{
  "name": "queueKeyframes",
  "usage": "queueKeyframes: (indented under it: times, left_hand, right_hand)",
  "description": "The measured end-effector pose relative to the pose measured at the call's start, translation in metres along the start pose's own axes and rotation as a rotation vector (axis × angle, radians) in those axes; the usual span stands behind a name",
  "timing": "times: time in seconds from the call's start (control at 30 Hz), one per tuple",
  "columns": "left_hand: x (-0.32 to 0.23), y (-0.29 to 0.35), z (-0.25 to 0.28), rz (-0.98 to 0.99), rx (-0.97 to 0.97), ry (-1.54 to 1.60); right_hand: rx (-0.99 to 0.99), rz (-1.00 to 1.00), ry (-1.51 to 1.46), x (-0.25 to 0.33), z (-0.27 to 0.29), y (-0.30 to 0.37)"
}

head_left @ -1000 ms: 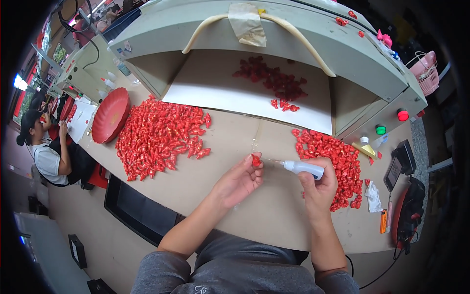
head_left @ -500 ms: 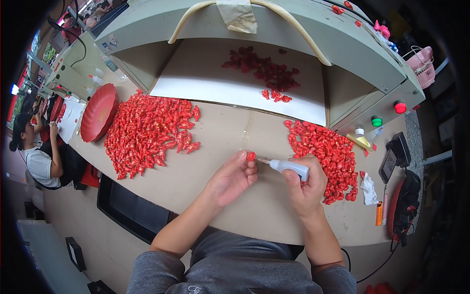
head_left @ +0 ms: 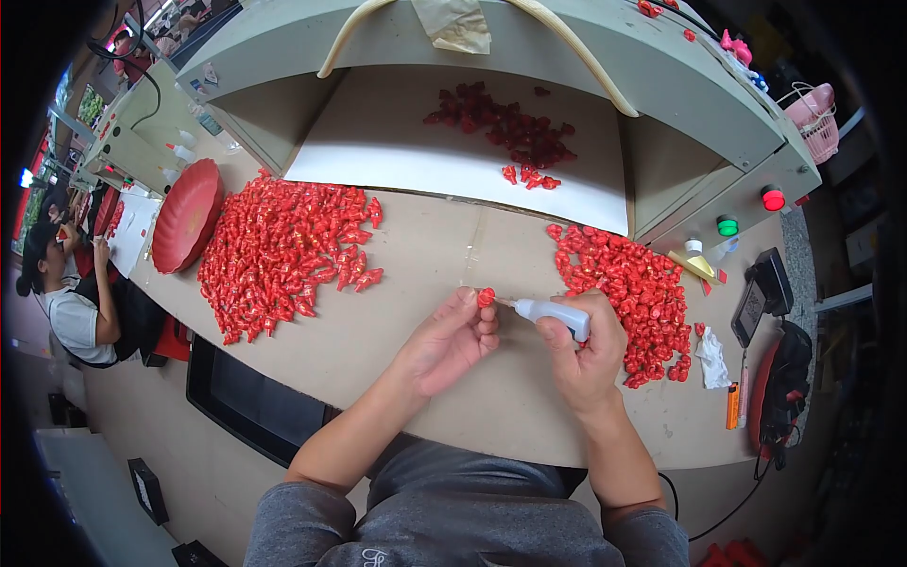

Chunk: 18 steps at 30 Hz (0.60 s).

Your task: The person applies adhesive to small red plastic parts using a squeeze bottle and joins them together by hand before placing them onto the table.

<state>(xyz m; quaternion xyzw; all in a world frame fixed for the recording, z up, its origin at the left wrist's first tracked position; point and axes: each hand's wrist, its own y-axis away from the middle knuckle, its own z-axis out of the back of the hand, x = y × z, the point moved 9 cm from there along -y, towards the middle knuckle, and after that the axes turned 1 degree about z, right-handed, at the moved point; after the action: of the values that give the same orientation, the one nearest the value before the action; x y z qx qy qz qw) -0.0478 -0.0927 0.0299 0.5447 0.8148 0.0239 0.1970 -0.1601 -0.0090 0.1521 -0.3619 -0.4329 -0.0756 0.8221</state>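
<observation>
Between thumb and fingertips, my left hand (head_left: 449, 340) pinches a small red plastic piece (head_left: 486, 297) above the middle of the table. My right hand (head_left: 588, 354) is wrapped round a small whitish glue bottle (head_left: 557, 317) with a thin nozzle. The bottle lies nearly level, its nozzle tip pointing left at the red piece and touching or almost touching it. To the left of my hands spreads a large pile of red figure-like pieces (head_left: 283, 250). Close beside my right hand is another pile of small red pieces (head_left: 628, 293).
A grey machine hood (head_left: 567, 57) arches over the far side, with red pieces (head_left: 510, 128) on its white floor. A red bowl (head_left: 186, 217) stands far left. Tissue (head_left: 712, 359), an orange lighter (head_left: 732, 406) and a black device (head_left: 751, 317) lie right. A co-worker (head_left: 76, 293) sits left.
The red piece has turned slightly in my left fingertips. My right hand and the glue bottle have shifted a little left and up. The whole view has moved slightly.
</observation>
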Motion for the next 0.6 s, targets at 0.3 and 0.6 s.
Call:
queueKeyframes:
  times: [0.3, 0.6]
  left_hand:
    - [0.0004, 0.0001, 0.0000, 0.012, -0.019, -0.021]
    - [0.0006, -0.0001, -0.0006, 0.020, -0.001, -0.028]
  right_hand:
    - [0.008, 0.005, 0.025, 0.0017, -0.0008, 0.0000]
    - [-0.007, -0.008, 0.007, 0.0013, -0.0010, -0.0004]
